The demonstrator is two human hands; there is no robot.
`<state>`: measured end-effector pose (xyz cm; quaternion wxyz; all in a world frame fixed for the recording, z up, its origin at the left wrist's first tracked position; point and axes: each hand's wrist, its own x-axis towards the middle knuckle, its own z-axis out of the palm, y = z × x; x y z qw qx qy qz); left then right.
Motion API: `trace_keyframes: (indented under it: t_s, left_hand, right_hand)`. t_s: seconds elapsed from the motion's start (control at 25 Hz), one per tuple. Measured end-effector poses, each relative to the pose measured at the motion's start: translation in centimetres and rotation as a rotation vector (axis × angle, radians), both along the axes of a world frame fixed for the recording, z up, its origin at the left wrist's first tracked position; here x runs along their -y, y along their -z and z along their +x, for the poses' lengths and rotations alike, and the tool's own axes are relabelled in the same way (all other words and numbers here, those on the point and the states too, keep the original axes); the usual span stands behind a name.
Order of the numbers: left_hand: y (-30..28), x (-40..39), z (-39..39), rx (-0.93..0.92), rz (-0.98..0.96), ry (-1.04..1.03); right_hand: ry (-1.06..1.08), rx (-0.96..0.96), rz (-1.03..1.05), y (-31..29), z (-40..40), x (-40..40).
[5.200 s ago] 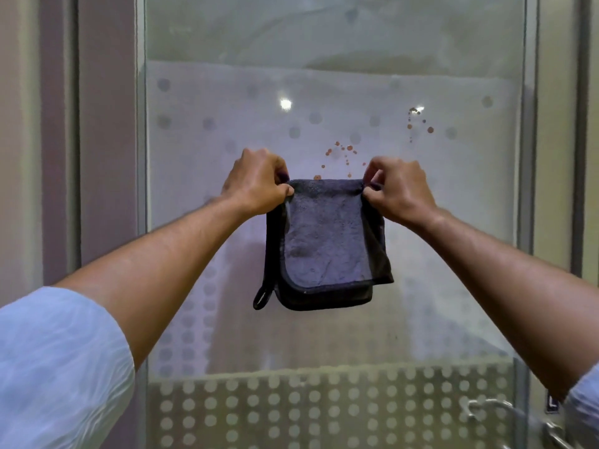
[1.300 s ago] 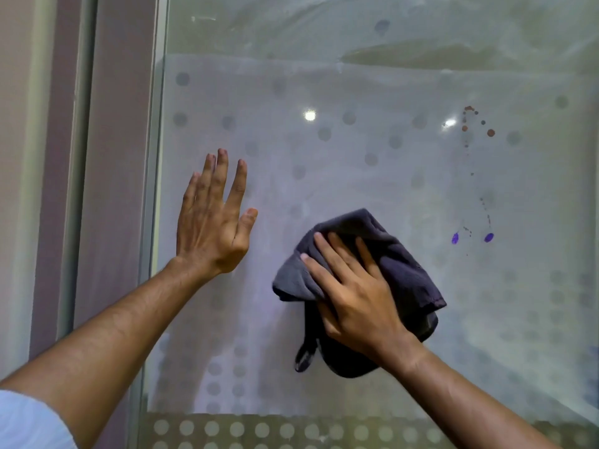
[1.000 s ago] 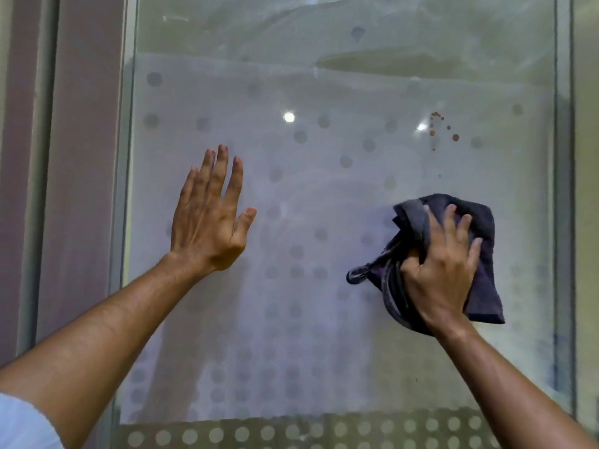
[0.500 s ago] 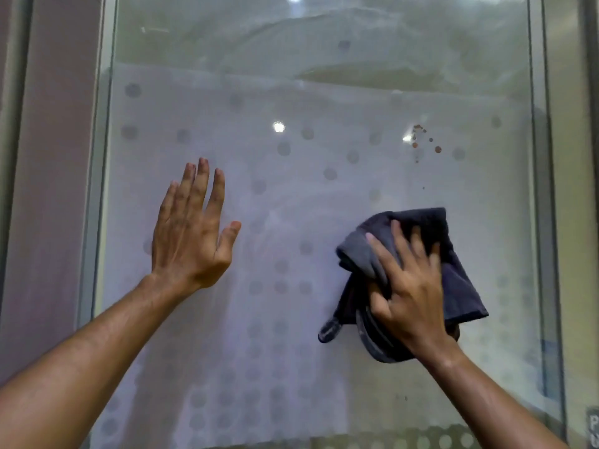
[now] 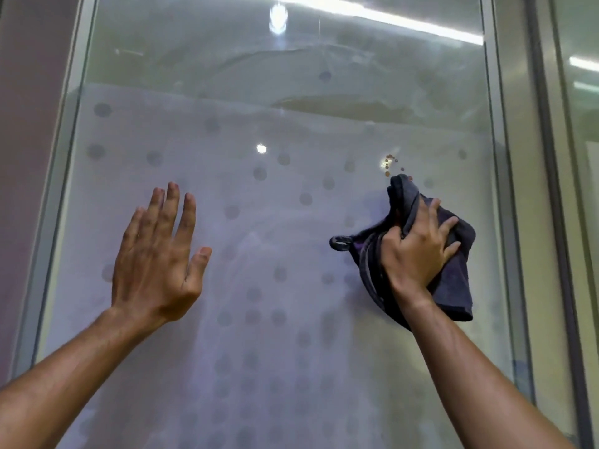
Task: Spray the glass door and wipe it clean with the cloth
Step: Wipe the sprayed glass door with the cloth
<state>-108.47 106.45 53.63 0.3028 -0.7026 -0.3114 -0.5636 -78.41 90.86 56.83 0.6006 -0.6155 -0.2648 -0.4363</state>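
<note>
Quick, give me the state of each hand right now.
Left hand: open, fingers spread, holding nothing.
Right hand: closed on the dark cloth, against the glass door.

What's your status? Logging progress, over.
Right hand presses cloth on glass door. Left hand open, flat. Brown spots remain above cloth.

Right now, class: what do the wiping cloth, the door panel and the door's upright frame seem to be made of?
Cloth: dark grey, soft pile like microfibre, with stitched edges and a hanging loop.
Door panel: glass, glossy above, with a frosted dotted band, probably film; it reflects the lights.
Frame: probably brushed metal, pale grey and satin.
</note>
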Motion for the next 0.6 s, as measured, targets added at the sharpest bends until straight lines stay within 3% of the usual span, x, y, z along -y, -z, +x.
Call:
trace_keyframes:
  t_s: [0.28, 0.44, 0.6]
  left_hand:
    - [0.0, 0.0, 0.0, 0.007, 0.017, -0.011]
    - [0.0, -0.1, 0.2, 0.002, 0.014, -0.018]
    - [-0.1, -0.2, 0.1, -0.002, 0.013, -0.018]
  right_hand:
    - [-0.027, -0.002, 0.012, -7.5, -0.2, 0.7]
    - [-0.026, 0.221, -0.112, -8.6, -1.9, 0.0]
    - [0.015, 0.474, -0.231, -5.3, -3.6, -1.2]
